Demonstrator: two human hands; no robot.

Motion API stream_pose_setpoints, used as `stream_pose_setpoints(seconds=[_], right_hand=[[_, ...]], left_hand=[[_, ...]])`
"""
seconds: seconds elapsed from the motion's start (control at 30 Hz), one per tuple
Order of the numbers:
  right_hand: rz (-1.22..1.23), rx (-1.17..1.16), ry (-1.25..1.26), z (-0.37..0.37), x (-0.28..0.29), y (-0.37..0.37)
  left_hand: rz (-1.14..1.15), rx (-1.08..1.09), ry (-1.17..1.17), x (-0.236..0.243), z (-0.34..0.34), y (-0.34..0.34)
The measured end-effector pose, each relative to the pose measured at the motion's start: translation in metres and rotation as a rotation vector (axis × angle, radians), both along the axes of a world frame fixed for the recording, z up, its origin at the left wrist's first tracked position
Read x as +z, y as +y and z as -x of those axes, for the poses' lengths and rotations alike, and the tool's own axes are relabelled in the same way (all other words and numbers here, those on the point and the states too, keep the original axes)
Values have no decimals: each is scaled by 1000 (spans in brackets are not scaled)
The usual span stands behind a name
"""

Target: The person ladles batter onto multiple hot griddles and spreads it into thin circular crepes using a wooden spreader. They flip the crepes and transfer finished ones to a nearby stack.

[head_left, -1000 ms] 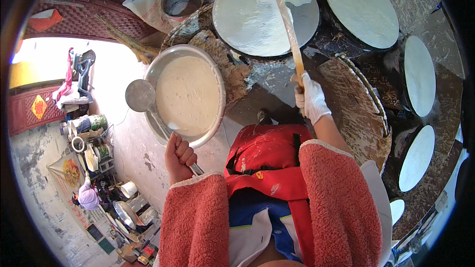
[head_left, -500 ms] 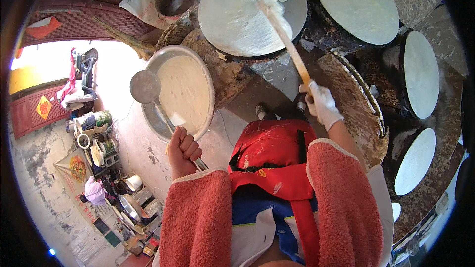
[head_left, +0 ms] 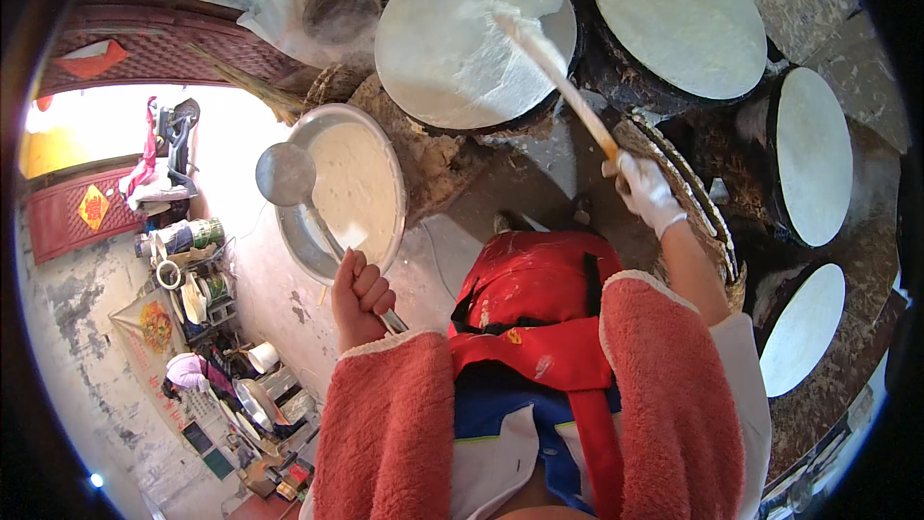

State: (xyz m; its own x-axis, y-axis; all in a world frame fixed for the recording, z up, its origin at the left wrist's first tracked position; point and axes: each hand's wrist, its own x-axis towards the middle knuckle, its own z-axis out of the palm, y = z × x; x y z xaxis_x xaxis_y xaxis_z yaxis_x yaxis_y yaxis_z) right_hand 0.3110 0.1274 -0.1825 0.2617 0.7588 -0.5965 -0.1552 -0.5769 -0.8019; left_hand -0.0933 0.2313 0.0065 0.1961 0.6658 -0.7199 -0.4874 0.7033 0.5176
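Observation:
My left hand (head_left: 362, 300) is closed around the long handle of a metal ladle (head_left: 286, 174). The ladle's round bowl hangs over the left rim of a wide metal basin (head_left: 396, 202) of creamy batter (head_left: 351, 178). In a white glove, my right hand (head_left: 647, 195) grips a wooden batter spreader (head_left: 577, 108). Its far end rests in white batter (head_left: 515, 63) on the large round griddle (head_left: 566, 27) ahead of me. A pale layer covers most of this griddle, with a greyer patch at its right edge.
More round griddles (head_left: 679, 19) with pale sheets curve away on my right. Between them and me stand stacked round woven trays (head_left: 691, 197). A dark bucket (head_left: 342, 14) sits beyond the basin. Shelves of pots and tools (head_left: 260, 404) line the left, where another person (head_left: 188, 371) shows.
My right hand has shifted right and slightly forward with the spreader. The thick white batter on the griddle is spread flatter. My left hand keeps its hold on the ladle. The view has shifted slightly.

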Motion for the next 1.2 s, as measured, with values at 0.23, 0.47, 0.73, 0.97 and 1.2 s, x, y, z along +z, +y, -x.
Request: stream_pose_setpoints(seconds=[0.23, 0.47, 0.73, 0.97, 1.2], right_hand=[[5, 131, -71, -32, 2, 11], [-35, -86, -193, -57, -25, 131], [135, -15, -389, -17, -12, 66], [87, -115, -588, 63, -4, 78], [17, -287, -796, 38, 20, 117]], left_hand=[[-4, -1, 67, 4, -38, -10], [28, 45, 141, 14, -54, -24], [8, -103, 183, 0, -47, 9], [293, -453, -33, -50, -96, 70], [247, -594, -322, -69, -138, 125]])
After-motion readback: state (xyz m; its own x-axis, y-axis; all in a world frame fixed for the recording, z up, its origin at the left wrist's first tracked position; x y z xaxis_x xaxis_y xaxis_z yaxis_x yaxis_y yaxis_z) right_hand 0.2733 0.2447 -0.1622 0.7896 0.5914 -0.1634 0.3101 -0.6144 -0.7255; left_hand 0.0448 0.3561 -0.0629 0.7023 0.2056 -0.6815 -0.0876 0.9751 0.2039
